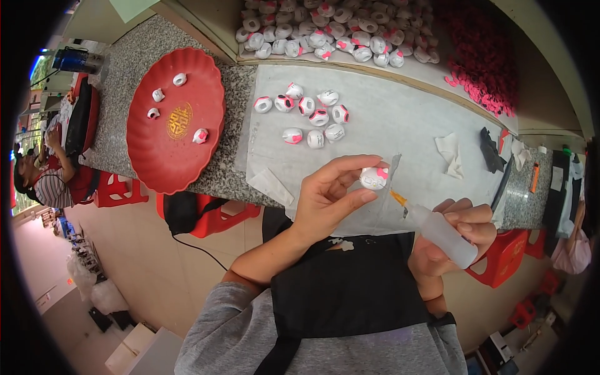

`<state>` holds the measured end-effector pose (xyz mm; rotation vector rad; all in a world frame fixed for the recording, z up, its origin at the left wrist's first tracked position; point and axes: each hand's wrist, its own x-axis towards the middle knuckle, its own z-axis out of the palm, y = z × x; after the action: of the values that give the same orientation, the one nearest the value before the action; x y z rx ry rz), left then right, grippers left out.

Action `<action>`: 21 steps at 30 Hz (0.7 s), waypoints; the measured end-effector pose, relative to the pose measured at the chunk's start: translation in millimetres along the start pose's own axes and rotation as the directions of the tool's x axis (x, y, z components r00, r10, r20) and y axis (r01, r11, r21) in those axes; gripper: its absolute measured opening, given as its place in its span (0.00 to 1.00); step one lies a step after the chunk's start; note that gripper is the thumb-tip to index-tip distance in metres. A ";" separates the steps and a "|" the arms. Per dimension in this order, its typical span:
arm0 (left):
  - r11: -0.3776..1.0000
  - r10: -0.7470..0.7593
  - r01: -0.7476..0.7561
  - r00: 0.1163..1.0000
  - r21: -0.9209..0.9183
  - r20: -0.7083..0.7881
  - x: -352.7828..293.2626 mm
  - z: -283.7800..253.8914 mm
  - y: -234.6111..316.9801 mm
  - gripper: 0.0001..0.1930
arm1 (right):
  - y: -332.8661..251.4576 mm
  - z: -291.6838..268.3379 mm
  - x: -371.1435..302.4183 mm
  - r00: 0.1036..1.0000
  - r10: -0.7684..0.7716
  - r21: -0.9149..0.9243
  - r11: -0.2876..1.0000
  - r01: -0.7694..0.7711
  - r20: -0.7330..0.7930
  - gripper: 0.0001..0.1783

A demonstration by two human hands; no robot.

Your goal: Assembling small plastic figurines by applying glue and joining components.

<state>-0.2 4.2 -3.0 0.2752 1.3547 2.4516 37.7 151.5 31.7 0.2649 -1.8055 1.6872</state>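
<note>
While the left hand [330,199] pinches a white piece [373,179] mid-frame, the right hand [470,222] grasps a bottle [445,237] to the lower right.

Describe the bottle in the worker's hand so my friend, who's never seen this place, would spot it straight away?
Find the big white sheet, then look by its near edge, where the right hand grips the bottle. Its cloudy, frosted body and thin yellow-orange tip set it apart from the rounder white-and-pink piece in the left hand.
</note>
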 end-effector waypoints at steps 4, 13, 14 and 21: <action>1.000 0.000 0.000 1.000 0.001 -0.003 -0.1 1.1 -0.1 0.19 | -1.8 -1.1 -0.7 1.000 0.002 -0.006 1.000 -0.002 0.005 0.22; 1.000 -0.001 0.001 1.000 -0.002 0.002 0.1 0.9 -0.8 0.19 | 1.6 -5.4 1.0 0.997 -0.033 0.051 0.998 0.029 0.076 0.24; 1.000 0.002 -0.002 1.000 -0.001 0.007 0.3 0.8 -1.2 0.19 | 2.2 -7.4 1.2 0.992 -0.053 0.122 0.992 0.039 0.111 0.27; 1.000 -0.015 0.015 1.000 0.004 0.010 0.4 0.9 -0.7 0.19 | 0.6 -8.1 1.3 0.990 -0.034 0.095 0.995 0.021 0.136 0.28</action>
<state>-0.2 5.4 -3.1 0.2769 1.3532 2.4316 38.9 159.6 31.7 0.4551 -1.8143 1.7746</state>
